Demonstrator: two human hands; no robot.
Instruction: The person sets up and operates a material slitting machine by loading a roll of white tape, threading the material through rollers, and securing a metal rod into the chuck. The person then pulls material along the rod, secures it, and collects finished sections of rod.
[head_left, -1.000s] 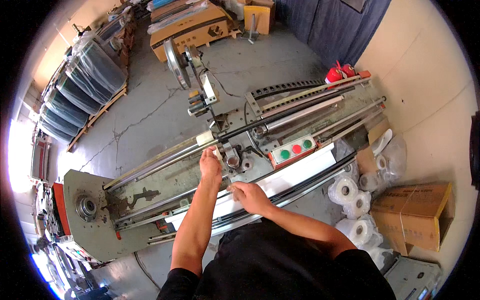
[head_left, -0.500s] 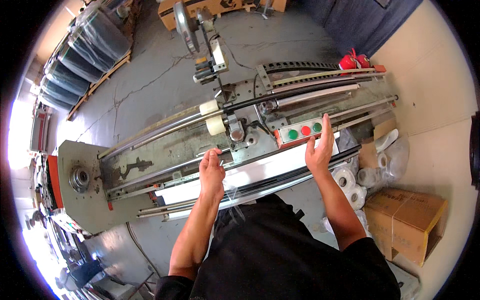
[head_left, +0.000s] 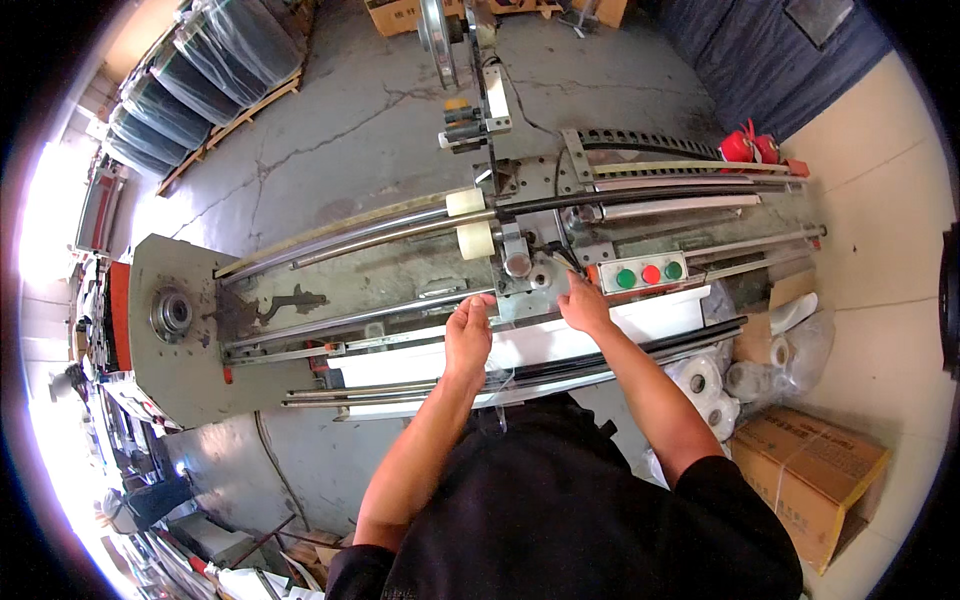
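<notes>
My left hand (head_left: 468,335) is closed, thumb and fingertips pinched together in front of the machine's carriage. Clear plastic film (head_left: 501,385) hangs beside it, and its fingers appear to grip this film. To the right, my right hand (head_left: 583,303) reaches toward the carriage, index finger stretched out and the other fingers partly curled. Near that fingertip is a round metal clamp knob (head_left: 516,262). The button box (head_left: 640,275), with green and red buttons, lies just right of the right hand. Beneath both hands runs a long white trough (head_left: 620,325).
A long grey machine bed (head_left: 390,275) with metal rods spans the view, ending in a plate with a round hub (head_left: 172,314). Behind stands an upright arm with a wheel (head_left: 437,40). Film rolls (head_left: 697,375) and a cardboard box (head_left: 810,470) sit at right.
My right hand has moved left from the button box toward the carriage, its flat fingers now partly curled. The left hand stays pinched in front of the carriage. The whole view has shifted.
</notes>
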